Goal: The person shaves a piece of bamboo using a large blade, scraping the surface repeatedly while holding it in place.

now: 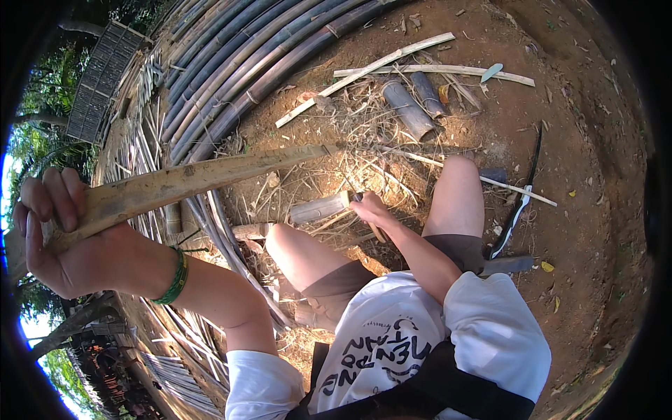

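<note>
My left hand (77, 231) is raised at the far left, its fingers wrapped round one end of a long split bamboo strip (203, 176). The strip slants from that hand toward the middle of the view, where its far end hangs over the littered ground. Between my bent knees, my right hand (371, 210) is closed round a knife with a wooden handle (379, 234). The knife's thin blade is only partly visible and points up and away. A short cut bamboo piece (318, 208) lies just left of my right hand.
Several long dark bamboo poles (252, 91) lie at the upper left. Pale bamboo strips (392, 63) and short dark bamboo tubes (408, 112) rest ahead. At right, a long dark-bladed tool with a black-and-white handle (514, 217) lies on brown soil. Thin shavings (378, 168) litter the ground.
</note>
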### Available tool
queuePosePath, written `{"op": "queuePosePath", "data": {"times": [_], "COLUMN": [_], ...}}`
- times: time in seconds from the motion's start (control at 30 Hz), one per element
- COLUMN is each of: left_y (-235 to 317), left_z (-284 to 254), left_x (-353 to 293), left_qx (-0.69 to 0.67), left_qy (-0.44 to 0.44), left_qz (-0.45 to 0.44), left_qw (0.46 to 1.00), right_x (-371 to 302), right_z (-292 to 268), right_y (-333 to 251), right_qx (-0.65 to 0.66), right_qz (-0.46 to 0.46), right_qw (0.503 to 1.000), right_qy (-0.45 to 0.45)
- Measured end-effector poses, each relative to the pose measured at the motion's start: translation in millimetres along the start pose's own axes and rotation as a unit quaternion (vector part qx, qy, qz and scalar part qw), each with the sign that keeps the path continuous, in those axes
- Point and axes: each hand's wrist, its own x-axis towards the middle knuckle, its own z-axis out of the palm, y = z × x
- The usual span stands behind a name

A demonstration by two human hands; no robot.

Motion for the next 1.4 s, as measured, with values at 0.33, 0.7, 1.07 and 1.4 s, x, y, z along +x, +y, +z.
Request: {"op": "queuePosePath", "data": {"times": [0.33, 0.7, 1.07, 1.4], "left_y": [2, -4, -42, -47], "left_z": [3, -21, 20, 22], "left_x": [-3, 11, 28, 23], "left_qx": [0.008, 0.062, 0.445, 0.387], "left_qy": [-0.014, 0.012, 0.239, 0.124], "left_qz": [-0.01, -0.006, 0.1, 0.173], "left_qw": [1.0, 0.998, 0.857, 0.897], "right_x": [62, 68, -74, -153], "right_z": [8, 12, 7, -1], "right_y": [67, 88, -87, -187], "right_qx": [-0.005, 0.057, 0.059, 0.153], "right_qz": [0.075, 0.092, -0.145, -0.326], "right_qw": [0.997, 0.994, 0.986, 0.93], "right_qy": [0.014, 0.015, 0.062, 0.074]}}
